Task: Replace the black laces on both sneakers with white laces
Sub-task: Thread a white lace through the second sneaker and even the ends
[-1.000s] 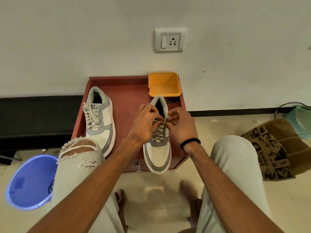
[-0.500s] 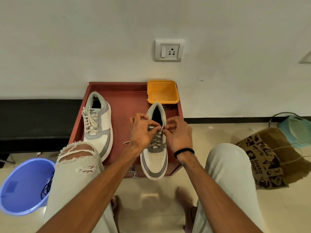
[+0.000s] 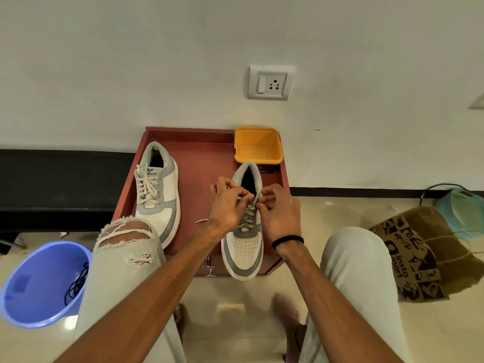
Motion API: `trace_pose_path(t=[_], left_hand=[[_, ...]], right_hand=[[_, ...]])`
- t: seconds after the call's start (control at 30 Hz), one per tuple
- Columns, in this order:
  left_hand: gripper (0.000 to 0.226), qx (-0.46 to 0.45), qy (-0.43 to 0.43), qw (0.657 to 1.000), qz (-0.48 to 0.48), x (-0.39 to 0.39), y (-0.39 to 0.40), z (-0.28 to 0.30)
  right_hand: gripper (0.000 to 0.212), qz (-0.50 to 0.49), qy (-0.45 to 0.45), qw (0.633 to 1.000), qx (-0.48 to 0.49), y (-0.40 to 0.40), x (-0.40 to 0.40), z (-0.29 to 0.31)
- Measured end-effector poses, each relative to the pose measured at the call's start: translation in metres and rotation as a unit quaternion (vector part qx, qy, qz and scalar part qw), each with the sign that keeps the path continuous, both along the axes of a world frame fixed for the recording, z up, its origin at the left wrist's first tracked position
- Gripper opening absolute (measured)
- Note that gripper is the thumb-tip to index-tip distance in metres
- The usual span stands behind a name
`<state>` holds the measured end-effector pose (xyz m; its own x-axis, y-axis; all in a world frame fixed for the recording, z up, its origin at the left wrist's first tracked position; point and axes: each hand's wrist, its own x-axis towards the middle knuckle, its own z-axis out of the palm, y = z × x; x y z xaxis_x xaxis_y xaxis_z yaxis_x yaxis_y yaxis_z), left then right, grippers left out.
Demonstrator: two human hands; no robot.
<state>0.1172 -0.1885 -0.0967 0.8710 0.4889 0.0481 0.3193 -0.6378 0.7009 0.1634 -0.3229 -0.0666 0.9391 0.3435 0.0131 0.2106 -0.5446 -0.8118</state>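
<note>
Left hand: the left hand [image 3: 227,205] sits over the upper eyelets of the right-side sneaker [image 3: 245,224], fingers curled and pinching the white lace [image 3: 248,215] near the tongue.
Right hand: the right hand [image 3: 280,213] is on the other side of the same shoe's opening, fingers bent and pinching the lace close to the left hand's fingertips; a black band [image 3: 287,241] circles its wrist.
Lace: white lacing crosses the eyelets below the hands; a loose lace tip [image 3: 201,221] lies on the table just left of the left wrist.
Sneaker being laced: grey and white, toe pointing toward the person and hanging over the table's front edge.
Other sneaker: the left-side sneaker [image 3: 158,189] lies well apart on the same table, already threaded with white lace, its toe partly hidden behind the person's knee.
Table: a small reddish-brown table [image 3: 199,163] stands against the wall.
Yellow tub: an open yellow tub [image 3: 258,145] sits at the table's back right corner, just behind the heel of the shoe being laced.
Bucket: a blue bucket [image 3: 39,281] stands on the floor at the left, with black laces [image 3: 78,284] lying inside it.
Bag: a brown printed paper bag [image 3: 416,252] lies on the floor at the right.
Wall: a switch and socket plate [image 3: 269,83] is above the table.
</note>
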Motion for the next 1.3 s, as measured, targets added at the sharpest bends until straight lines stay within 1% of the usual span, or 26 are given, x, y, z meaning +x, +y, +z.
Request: trace_pose_path(t=[0.2, 0.33, 0.43, 0.5, 0.57, 0.67, 0.73, 0.8, 0.87, 0.93, 1.03, 1.07, 1.1, 1.17, 1.2, 1.3], left_hand=[[0.024, 0.023, 0.028, 0.998, -0.05, 0.007, 0.008, -0.002], [0.021, 0.005, 0.006, 1.0, -0.025, 0.01, 0.005, -0.005], [0.023, -0.008, -0.012, 1.0, 0.004, 0.01, 0.001, -0.009], [0.032, -0.02, -0.017, 1.0, -0.001, 0.008, 0.005, -0.008], [0.045, -0.011, -0.019, 1.0, -0.019, 0.004, 0.013, -0.004], [0.056, 0.014, 0.001, 0.999, -0.047, -0.005, 0.027, 0.004], [0.06, -0.012, 0.001, 0.998, -0.068, -0.01, 0.031, 0.006], [0.06, -0.04, -0.009, 0.996, -0.078, -0.014, 0.033, 0.008], [0.057, -0.043, -0.022, 0.997, -0.065, -0.019, 0.036, 0.012], [0.056, -0.043, -0.043, 0.998, -0.033, -0.026, 0.04, 0.018], [0.062, -0.003, -0.049, 0.999, -0.013, -0.036, 0.047, 0.029], [0.061, 0.009, -0.041, 0.999, -0.02, -0.039, 0.049, 0.034], [0.053, 0.013, -0.027, 0.999, -0.028, -0.044, 0.051, 0.042], [0.027, 0.012, -0.016, 0.999, -0.048, -0.048, 0.053, 0.056], [0.023, 0.018, -0.021, 0.998, -0.054, -0.049, 0.053, 0.064], [0.02, 0.021, -0.027, 0.998, -0.049, -0.048, 0.048, 0.086]], right_hand=[[0.03, -0.015, 0.003, 1.0, 0.02, 0.0, 0.0, -0.003], [0.027, -0.032, 0.005, 0.999, 0.019, 0.0, 0.003, -0.005], [0.023, -0.04, -0.013, 0.999, -0.001, 0.002, 0.004, -0.005], [0.019, -0.05, -0.019, 0.999, -0.007, 0.004, 0.005, -0.003], [0.017, -0.062, -0.005, 0.998, 0.004, 0.006, 0.007, 0.002], [0.015, -0.088, 0.038, 0.994, 0.042, 0.005, 0.009, 0.014], [0.016, -0.109, 0.061, 0.99, 0.071, -0.001, 0.014, 0.023], [0.017, -0.123, 0.065, 0.987, 0.086, -0.009, 0.023, 0.034], [0.019, -0.133, 0.063, 0.985, 0.093, -0.018, 0.033, 0.048], [0.021, -0.139, 0.058, 0.984, 0.094, -0.027, 0.04, 0.066], [0.021, -0.142, 0.043, 0.983, 0.104, -0.039, 0.046, 0.097], [0.02, -0.142, 0.037, 0.983, 0.108, -0.042, 0.047, 0.107], [0.02, -0.14, 0.029, 0.983, 0.114, -0.044, 0.046, 0.118], [0.02, -0.133, 0.01, 0.984, 0.122, -0.043, 0.046, 0.137], [0.019, -0.125, -0.001, 0.984, 0.129, -0.041, 0.044, 0.148], [0.02, -0.104, -0.026, 0.986, 0.13, -0.037, 0.041, 0.173]])
